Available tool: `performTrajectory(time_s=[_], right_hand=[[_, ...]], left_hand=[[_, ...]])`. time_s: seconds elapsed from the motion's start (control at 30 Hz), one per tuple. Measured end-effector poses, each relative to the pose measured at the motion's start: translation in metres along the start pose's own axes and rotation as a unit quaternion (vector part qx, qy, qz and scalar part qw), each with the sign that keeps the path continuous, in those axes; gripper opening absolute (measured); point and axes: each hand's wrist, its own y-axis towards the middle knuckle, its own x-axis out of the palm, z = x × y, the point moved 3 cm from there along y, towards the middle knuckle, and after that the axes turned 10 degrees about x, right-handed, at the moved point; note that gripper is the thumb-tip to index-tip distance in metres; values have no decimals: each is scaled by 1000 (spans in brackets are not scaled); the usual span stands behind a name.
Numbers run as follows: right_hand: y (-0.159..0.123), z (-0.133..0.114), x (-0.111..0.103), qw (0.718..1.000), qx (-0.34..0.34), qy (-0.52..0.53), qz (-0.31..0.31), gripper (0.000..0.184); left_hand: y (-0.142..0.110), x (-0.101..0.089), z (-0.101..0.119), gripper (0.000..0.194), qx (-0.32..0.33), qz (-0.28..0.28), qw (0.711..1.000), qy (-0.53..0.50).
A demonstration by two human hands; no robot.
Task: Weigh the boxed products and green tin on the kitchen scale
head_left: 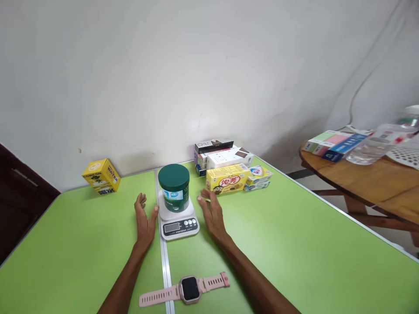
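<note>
A dark green lidded canister (174, 187) stands upright on a white digital kitchen scale (180, 229). The scale's display looks blank, and its buttons face me. To the left of the scale, my left hand (145, 221) is held with its fingers apart and touches neither scale nor canister. On the other side, my right hand (212, 213) is likewise apart from the canister, fingers loosely spread and holding nothing. Nearer to me, a pink smartwatch (190, 288) lies stretched out across the table's metal seam.
Several boxes, among them a yellow snack box (227, 178) and a white box (229, 157), are grouped at the back right. A yellow cube-shaped box (101, 176) sits back left on the green table (294, 244). A wooden side table (376, 181) holds a plastic bottle (376, 144).
</note>
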Motion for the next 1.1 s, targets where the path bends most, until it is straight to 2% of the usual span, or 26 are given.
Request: performTrajectory(time_s=[0.1,0.2,0.33,0.43,0.5,0.57,0.67,0.77,0.93,1.03,1.1], right_hand=[[-1,-12,6,996,-75,-36,-13,81],[1,-28,24,991,-103,-66,-50,103],[6,-42,55,990,-94,-68,-81,118],[8,-44,68,993,-87,-37,-70,113],[6,-45,65,994,-91,-12,-55,105],[1,-47,48,994,-107,5,-37,101],[-9,-47,0,992,-129,9,0,94],[-16,-40,-62,993,-108,-18,44,83],[-11,-17,-158,986,-54,-105,116,75],[2,-8,-198,980,-47,-138,136,71],[12,-4,-216,978,-42,-150,139,67]], left_hand=[[14,10,32,90,73,-34,997,13],[36,26,56,106,69,-86,994,7],[57,41,64,90,32,-158,987,-12],[61,41,68,81,45,-162,986,5],[58,40,78,79,62,-158,985,26],[50,45,94,79,81,-157,984,27],[31,70,124,83,94,-177,980,-18],[7,116,148,91,88,-223,966,-98],[-25,210,175,103,88,-284,939,-170],[-34,257,187,100,86,-305,930,-186],[-36,279,193,98,81,-318,925,-194]])
